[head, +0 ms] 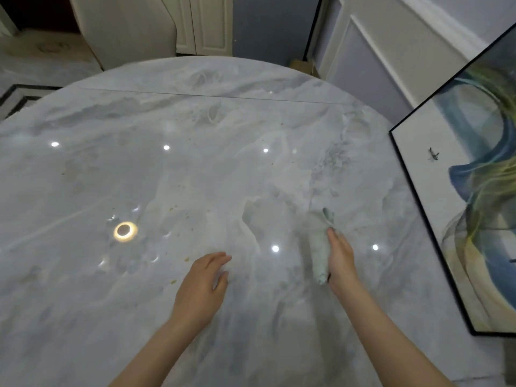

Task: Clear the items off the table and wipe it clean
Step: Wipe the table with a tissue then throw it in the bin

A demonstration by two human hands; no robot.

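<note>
A large round marble table (195,169) fills the view, glossy and speckled with small yellowish crumbs (173,281) near the middle and front. A pale green rolled cloth (319,247) lies on the table at the right. My right hand (342,261) lies along the cloth's right side with straight fingers, touching it. Over the table left of the cloth is my left hand (205,283), fingers relaxed and slightly spread, holding nothing.
A black-framed painting (474,191) leans at the table's right edge against the wall. Ceiling lights reflect in the tabletop. A seam runs across the far part of the table. Beyond the far edge are a white door and floor.
</note>
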